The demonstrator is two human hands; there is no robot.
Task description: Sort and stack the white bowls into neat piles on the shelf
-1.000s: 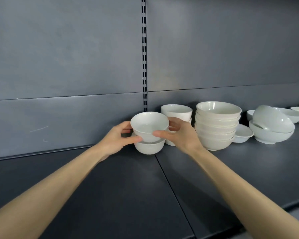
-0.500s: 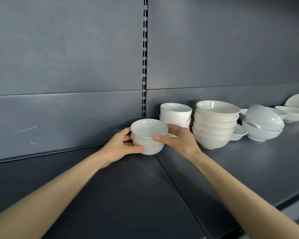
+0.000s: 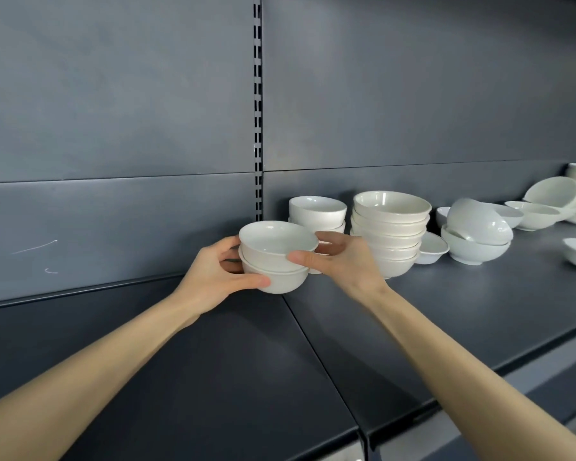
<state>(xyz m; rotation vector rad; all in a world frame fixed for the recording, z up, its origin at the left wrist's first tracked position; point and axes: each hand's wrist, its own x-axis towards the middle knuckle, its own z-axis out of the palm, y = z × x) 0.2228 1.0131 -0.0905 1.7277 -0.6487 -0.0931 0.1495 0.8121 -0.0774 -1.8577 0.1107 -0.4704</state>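
At frame centre, the left hand (image 3: 213,277) and right hand (image 3: 343,261) grip the nested pair of small bowls (image 3: 273,261) from opposite sides, low over the shelf (image 3: 446,311), with the matching small-bowl stack (image 3: 316,211) just behind to the right, nearer the right hand.

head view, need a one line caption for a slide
Left hand and right hand grip a two-bowl stack at the dark shelf, beside a taller pile of white bowls.

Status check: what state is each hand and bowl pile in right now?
nested pair, upright, gripped from both sides.
left hand, grips nested pair.
right hand, grips nested pair.
tall pile, nested, upright, neat.
tipped bowl, askew inside larger bowl.
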